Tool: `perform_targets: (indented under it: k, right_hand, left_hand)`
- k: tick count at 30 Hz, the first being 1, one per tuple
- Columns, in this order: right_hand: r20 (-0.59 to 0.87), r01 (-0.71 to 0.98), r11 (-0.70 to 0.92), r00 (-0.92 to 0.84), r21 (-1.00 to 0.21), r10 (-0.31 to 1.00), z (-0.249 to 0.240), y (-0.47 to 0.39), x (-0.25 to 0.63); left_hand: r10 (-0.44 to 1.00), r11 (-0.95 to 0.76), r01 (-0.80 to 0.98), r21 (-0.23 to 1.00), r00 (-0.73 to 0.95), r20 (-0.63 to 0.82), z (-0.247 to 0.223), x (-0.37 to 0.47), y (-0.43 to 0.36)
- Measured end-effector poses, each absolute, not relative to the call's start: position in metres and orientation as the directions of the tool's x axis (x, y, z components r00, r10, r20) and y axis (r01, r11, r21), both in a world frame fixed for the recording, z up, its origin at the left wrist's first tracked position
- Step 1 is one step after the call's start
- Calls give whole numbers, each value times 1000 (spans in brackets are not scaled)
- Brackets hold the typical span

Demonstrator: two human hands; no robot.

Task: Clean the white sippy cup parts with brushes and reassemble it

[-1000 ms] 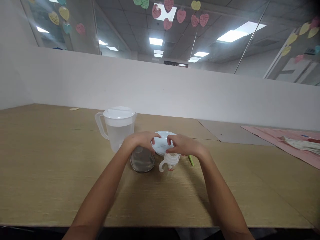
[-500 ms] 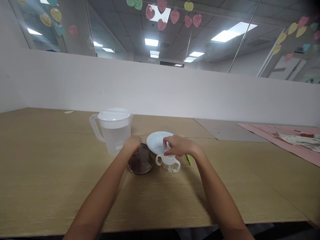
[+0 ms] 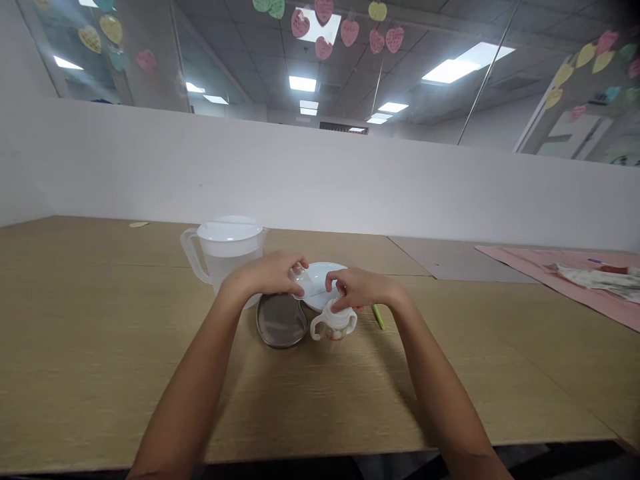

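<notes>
My left hand [image 3: 273, 272] grips a clear domed cap [image 3: 301, 280] between thumb and fingers, in front of the white bowl [image 3: 323, 269]. Below that hand, a kidney-shaped metal tray [image 3: 281, 322] lies on the table. My right hand [image 3: 363, 288] is curled over the top of a baby bottle [image 3: 334, 323] with two white handles, its thumb at the collar. Some of its fingers are hidden behind the bottle. The bottle stands upright, close to the tray and the bowl.
A white lidded pitcher [image 3: 227, 257] stands behind my left forearm. To the right of the bottle lies a green stick-like item [image 3: 378, 317]. A pink cloth [image 3: 540, 267] with a white cloth [image 3: 600, 280] on it covers the far right of the table.
My left hand has risen from the metal tray and moved right, bringing the clear cap up beside the bottle. The baby bottle has turned slightly under my right hand.
</notes>
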State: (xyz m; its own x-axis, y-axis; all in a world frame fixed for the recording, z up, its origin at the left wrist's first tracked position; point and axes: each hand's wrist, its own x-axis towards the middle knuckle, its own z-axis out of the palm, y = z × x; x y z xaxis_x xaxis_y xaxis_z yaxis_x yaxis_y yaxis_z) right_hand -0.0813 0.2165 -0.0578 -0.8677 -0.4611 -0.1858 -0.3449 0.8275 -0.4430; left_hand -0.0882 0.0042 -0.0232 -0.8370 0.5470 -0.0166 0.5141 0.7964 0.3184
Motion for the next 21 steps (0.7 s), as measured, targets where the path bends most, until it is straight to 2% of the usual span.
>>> perform_targets:
  k: [3,5,9,14,21]
  right_hand:
    - [-211,-300,830,-875,-471,-436,-53,218,-77]
    - [-177,-302,812,-882,-499,-437,-47,222,-72]
    - [-116,-359,788,-874,-499,-472,-36,234,-62]
    - [-139,-381,805,-862,-455,-487,-36,242,-62]
    - [-294,-286,849,-849,-445,-440,-50,235,-79]
  left_hand:
    - [598,742,565,362,-801,26,-21,-77,13]
    - [640,692,617,374,-765,77,-21,-70,21]
    - [715,611,726,316,-677,173,-26,-60,39]
    - [784,550,784,290,-603,144,-41,-62,56]
    - [768,588,747,309,-636,78,-55,-73,65]
